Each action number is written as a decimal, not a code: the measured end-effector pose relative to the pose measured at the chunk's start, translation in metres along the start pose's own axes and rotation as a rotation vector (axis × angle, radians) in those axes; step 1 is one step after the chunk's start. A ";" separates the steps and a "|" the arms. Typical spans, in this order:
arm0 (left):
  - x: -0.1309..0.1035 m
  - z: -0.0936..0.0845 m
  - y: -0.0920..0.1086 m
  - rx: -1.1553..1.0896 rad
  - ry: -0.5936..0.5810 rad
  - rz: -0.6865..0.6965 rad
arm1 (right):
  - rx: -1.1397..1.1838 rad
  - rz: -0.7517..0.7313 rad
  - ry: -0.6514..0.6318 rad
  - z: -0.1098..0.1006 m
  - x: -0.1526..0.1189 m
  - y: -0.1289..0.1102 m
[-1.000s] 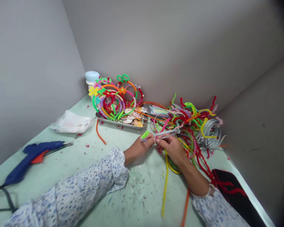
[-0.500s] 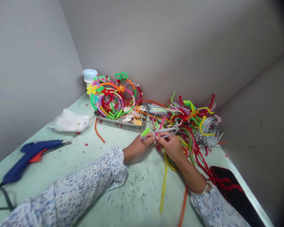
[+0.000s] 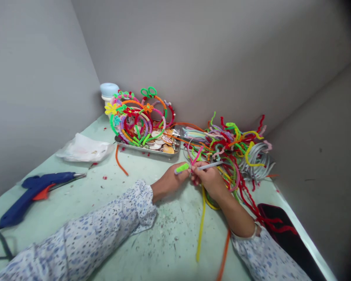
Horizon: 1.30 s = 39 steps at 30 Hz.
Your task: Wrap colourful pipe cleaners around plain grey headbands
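Observation:
My left hand point(image 3: 170, 181) is closed around a headband, near an end wrapped in bright green and lilac pipe cleaner point(image 3: 181, 168). The headband's bare grey band point(image 3: 211, 165) sticks out to the right, past my right hand point(image 3: 212, 181). Thumb and fingers of that hand are pinched together close beside my left fingertips. A pink pipe cleaner point(image 3: 197, 155) rises from this pinch, its lower part hidden by the fingers. Just behind and right of my hands lies a tangled heap of coloured pipe cleaners point(image 3: 234, 136).
Finished headbands point(image 3: 134, 128) stand in a metal tray point(image 3: 152, 151) of shell-like pieces. A blue glue gun point(image 3: 32, 195) and a white plastic bag point(image 3: 84, 148) lie left. Grey headbands point(image 3: 257, 162) and a dark phone point(image 3: 289, 238) are right. A lidded container point(image 3: 109, 91) stands behind.
The headband has turned in my hands: its green and lilac end now lies flatter, and the grey band points more directly right. Both hands stay close together.

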State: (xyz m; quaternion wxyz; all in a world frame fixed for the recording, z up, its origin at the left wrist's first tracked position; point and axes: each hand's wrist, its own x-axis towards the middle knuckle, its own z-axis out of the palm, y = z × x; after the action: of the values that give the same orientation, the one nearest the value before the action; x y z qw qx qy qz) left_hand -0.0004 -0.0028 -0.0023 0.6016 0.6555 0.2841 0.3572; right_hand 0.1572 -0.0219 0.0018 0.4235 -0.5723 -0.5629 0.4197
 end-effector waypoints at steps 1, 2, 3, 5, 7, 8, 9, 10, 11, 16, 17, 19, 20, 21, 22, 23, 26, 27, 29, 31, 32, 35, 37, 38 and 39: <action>-0.001 0.000 0.001 0.018 0.004 -0.001 | 0.037 0.005 -0.010 0.000 0.000 0.001; -0.002 0.000 0.002 0.034 0.010 0.001 | 0.074 0.014 -0.017 0.000 0.001 0.002; -0.003 0.001 0.003 0.047 0.014 0.006 | 0.105 0.027 -0.023 0.000 0.001 0.003; -0.003 0.002 0.005 0.056 0.016 0.016 | 0.154 0.064 -0.025 0.001 0.002 0.003; -0.004 0.003 0.005 0.049 0.014 0.018 | 0.195 0.094 -0.024 0.003 0.003 0.003; -0.004 0.003 0.005 0.049 0.013 0.016 | 0.215 0.107 -0.023 0.003 0.003 0.003; -0.004 0.004 0.004 0.054 0.014 0.014 | 0.234 0.121 -0.021 0.004 0.003 0.002; -0.004 0.004 0.004 0.064 0.017 0.011 | 0.252 0.137 -0.015 0.005 0.004 0.002; -0.004 0.003 0.004 0.074 0.022 0.010 | 0.267 0.153 -0.010 0.005 0.004 0.002; -0.003 0.001 -0.001 0.042 0.007 0.017 | 0.303 0.141 -0.023 0.004 0.002 0.000; -0.002 0.001 -0.003 0.022 0.006 0.009 | 0.299 0.131 -0.031 0.003 0.002 -0.001; -0.001 0.001 -0.004 -0.012 0.021 -0.018 | 0.303 0.125 -0.029 0.002 0.001 -0.001; -0.001 0.001 -0.003 -0.025 0.029 -0.032 | 0.307 0.126 -0.020 0.001 0.001 -0.001; -0.001 0.001 -0.002 -0.033 0.036 -0.045 | 0.312 0.123 -0.008 0.001 0.001 -0.001; -0.001 0.001 -0.001 -0.036 0.041 -0.056 | 0.315 0.116 0.006 0.001 0.001 -0.002; -0.001 0.001 0.002 -0.037 0.043 -0.065 | 0.312 0.107 0.016 0.002 0.001 -0.002; -0.002 0.002 0.008 -0.038 0.053 -0.094 | 0.271 0.079 0.042 0.004 0.000 -0.005; -0.002 0.002 0.010 -0.040 0.060 -0.099 | 0.252 0.070 0.053 0.004 -0.001 -0.006; -0.002 0.003 0.011 -0.048 0.080 -0.099 | 0.214 0.057 0.077 0.006 -0.002 -0.008; -0.001 0.004 0.011 -0.070 0.090 -0.095 | 0.190 0.052 0.099 0.007 -0.003 -0.009; -0.001 0.004 0.010 -0.083 0.092 -0.095 | 0.183 0.052 0.106 0.007 -0.003 -0.010; 0.000 0.004 0.010 -0.103 0.103 -0.087 | 0.179 0.049 0.115 0.008 -0.003 -0.010; 0.000 0.003 0.012 -0.100 0.119 -0.075 | 0.194 0.047 0.099 0.009 -0.002 -0.010; 0.000 0.003 0.013 -0.099 0.129 -0.069 | 0.199 0.048 0.088 0.009 -0.003 -0.010; -0.001 0.004 0.014 -0.099 0.140 -0.063 | 0.201 0.050 0.084 0.010 -0.003 -0.010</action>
State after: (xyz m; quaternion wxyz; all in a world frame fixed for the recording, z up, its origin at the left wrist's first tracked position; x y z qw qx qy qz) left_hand 0.0015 -0.0071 0.0111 0.6230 0.5891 0.3280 0.3966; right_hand 0.1448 -0.0248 0.0088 0.4913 -0.5581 -0.4854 0.4600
